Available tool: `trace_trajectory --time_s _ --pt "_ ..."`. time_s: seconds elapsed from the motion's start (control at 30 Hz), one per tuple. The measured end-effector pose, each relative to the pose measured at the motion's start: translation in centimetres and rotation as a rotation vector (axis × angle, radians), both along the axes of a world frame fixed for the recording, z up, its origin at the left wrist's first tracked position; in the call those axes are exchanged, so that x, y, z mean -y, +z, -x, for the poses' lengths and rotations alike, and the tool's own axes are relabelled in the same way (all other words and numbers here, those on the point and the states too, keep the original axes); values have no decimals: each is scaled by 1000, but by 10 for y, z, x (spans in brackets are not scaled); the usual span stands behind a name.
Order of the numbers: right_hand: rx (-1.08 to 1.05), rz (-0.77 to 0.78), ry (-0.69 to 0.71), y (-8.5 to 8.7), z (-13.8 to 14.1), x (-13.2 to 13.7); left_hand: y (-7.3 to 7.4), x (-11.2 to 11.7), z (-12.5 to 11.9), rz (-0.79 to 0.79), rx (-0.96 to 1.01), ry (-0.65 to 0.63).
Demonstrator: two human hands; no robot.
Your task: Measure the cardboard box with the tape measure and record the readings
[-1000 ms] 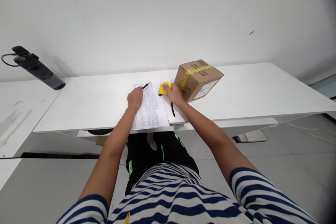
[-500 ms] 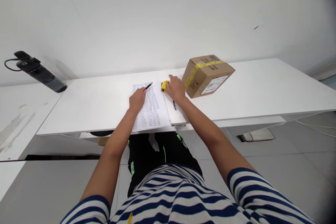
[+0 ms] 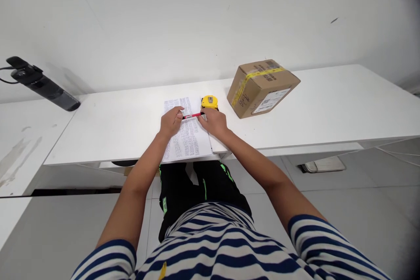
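The person's left hand was closed around one end of a red-barrelled pen, and the right hand held the black end opposite, fingers pinched narrow, so that the pen lay level between the two fists. Gripping it at both ends probably steadied it; whether the right fingers held a cap or the barrel itself was too small to tell. The pen was above the upper half of a handwritten sheet, which lay with its lower edge at the front edge of the desk, presumably so that its lines sat squarely before the writer. A yellow tape measure rested just beyond the right knuckles, near the sheet's upper right corner and toward the desk's back edge, a spot that seemed chosen for easy reach; whether it touched the hand could not be told. Farther right, near the back edge, stood a cardboard box bound with yellow tape, a white label on one side; its place to the right likely kept it out from under the forearms. By the desk's back left corner was a black bottle with a carrying loop, apart from the paper, perhaps to guard it from spills; its slant was probably the lens's doing.
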State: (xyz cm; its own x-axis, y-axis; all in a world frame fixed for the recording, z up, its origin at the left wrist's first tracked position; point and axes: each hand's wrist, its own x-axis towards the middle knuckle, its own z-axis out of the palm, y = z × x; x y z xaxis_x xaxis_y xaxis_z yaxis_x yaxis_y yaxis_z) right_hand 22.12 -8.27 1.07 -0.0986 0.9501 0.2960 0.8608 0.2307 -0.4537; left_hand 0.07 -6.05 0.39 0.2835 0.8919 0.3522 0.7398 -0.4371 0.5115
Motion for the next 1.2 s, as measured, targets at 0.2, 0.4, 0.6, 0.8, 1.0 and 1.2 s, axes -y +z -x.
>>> trace_trajectory --time_s 0.2,0.4,0.6,0.8,1.0,1.2 --pt "-320 -1 153 3 7 30 -2 -4 0 59 11 21" --pt "-652 302 314 -9 12 34 4 -5 -7 119 -77 78" --pt "-699 192 155 -15 14 34 8 -3 -11 155 -95 93" --pt "-682 191 162 -16 15 32 6 -3 -10 161 -65 106" --pt "-631 181 169 -18 16 31 6 -4 -10 159 -55 101" --pt "-673 210 151 -18 16 31 7 -3 -10 166 -49 106"
